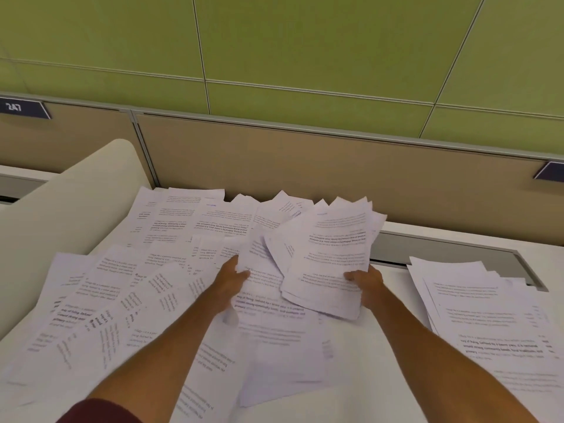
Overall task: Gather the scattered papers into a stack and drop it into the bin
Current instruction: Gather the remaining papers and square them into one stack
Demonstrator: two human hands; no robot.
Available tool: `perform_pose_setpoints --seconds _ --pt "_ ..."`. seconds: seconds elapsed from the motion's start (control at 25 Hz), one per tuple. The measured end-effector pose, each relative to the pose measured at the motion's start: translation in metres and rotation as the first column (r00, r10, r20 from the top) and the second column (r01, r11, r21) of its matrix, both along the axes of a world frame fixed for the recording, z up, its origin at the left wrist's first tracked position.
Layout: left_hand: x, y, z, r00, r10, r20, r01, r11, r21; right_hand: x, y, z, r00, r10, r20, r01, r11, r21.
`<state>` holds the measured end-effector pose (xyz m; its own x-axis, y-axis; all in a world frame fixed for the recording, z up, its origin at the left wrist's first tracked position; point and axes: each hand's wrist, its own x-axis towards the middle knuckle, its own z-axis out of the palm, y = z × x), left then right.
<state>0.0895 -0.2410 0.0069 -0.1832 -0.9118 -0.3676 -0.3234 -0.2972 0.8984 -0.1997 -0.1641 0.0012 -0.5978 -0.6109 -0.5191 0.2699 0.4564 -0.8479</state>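
White printed papers lie scattered across a white desk, overlapping each other. My right hand grips the near edge of a fanned, uneven stack of papers lifted at mid-desk. My left hand pinches the edge of a loose sheet just left of that stack. A separate pile of papers rests at the right. No bin is in view.
A beige partition panel with a green wall above it closes the desk's far side. A cream chair back or curved divider stands at the left. A grey cable slot runs along the desk's back edge.
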Motion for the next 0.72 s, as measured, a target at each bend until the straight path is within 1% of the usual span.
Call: perform_pose_setpoints --seconds 0.08,0.12,0.2,0.28,0.32,0.36,0.44,0.48,0.52,0.56,0.6,0.64,0.68,0.72 --pt "0.004 0.000 0.013 0.964 0.054 -0.259 -0.010 0.986 0.167 -0.008 0.012 0.002 0.987 0.146 0.061 -0.135 0.980 -0.147" --pt "0.004 0.002 0.019 0.941 0.073 -0.331 0.002 0.975 0.222 -0.010 0.018 0.006 0.973 0.226 0.042 -0.217 0.962 -0.164" --pt "-0.002 0.010 0.026 0.931 0.022 -0.364 0.070 0.969 0.236 -0.012 0.029 0.011 0.909 0.416 -0.043 -0.418 0.901 -0.114" --pt "-0.013 0.023 0.024 0.942 -0.042 -0.334 0.119 0.970 0.214 -0.009 0.038 0.010 0.794 0.605 -0.057 -0.608 0.791 -0.071" --pt "-0.019 0.030 0.022 0.947 -0.008 -0.320 0.086 0.969 0.231 -0.006 0.041 0.008 0.721 0.691 -0.054 -0.693 0.720 -0.046" --pt "-0.022 0.034 0.019 0.942 0.059 -0.331 0.039 0.958 0.283 -0.002 0.046 0.007 0.651 0.758 -0.049 -0.759 0.651 -0.004" --pt "-0.024 0.039 0.015 0.906 0.161 -0.392 0.006 0.920 0.392 0.003 0.055 0.009 0.540 0.840 -0.054 -0.831 0.542 0.123" --pt "-0.023 0.040 0.013 0.895 0.165 -0.415 0.027 0.908 0.418 0.004 0.059 0.010 0.496 0.866 -0.066 -0.845 0.499 0.194" --pt "-0.023 0.040 0.011 0.895 0.153 -0.419 0.044 0.905 0.423 0.004 0.063 0.011 0.472 0.878 -0.082 -0.844 0.477 0.247" --pt "-0.022 0.042 0.010 0.909 0.127 -0.396 0.054 0.908 0.415 0.004 0.066 0.011 0.480 0.872 -0.102 -0.832 0.489 0.263" --pt "-0.021 0.045 0.008 0.933 0.091 -0.349 0.061 0.914 0.401 0.005 0.069 0.011 0.515 0.848 -0.124 -0.813 0.529 0.243" --pt "-0.021 0.048 0.006 0.951 0.059 -0.304 0.065 0.922 0.382 0.007 0.072 0.011 0.560 0.816 -0.147 -0.789 0.579 0.206" --pt "-0.022 0.052 0.005 0.957 0.023 -0.291 0.089 0.927 0.364 0.009 0.074 0.011 0.594 0.789 -0.156 -0.773 0.614 0.160" --pt "-0.022 0.055 0.003 0.955 -0.011 -0.298 0.121 0.927 0.355 0.011 0.076 0.011 0.605 0.783 -0.144 -0.778 0.620 0.105"
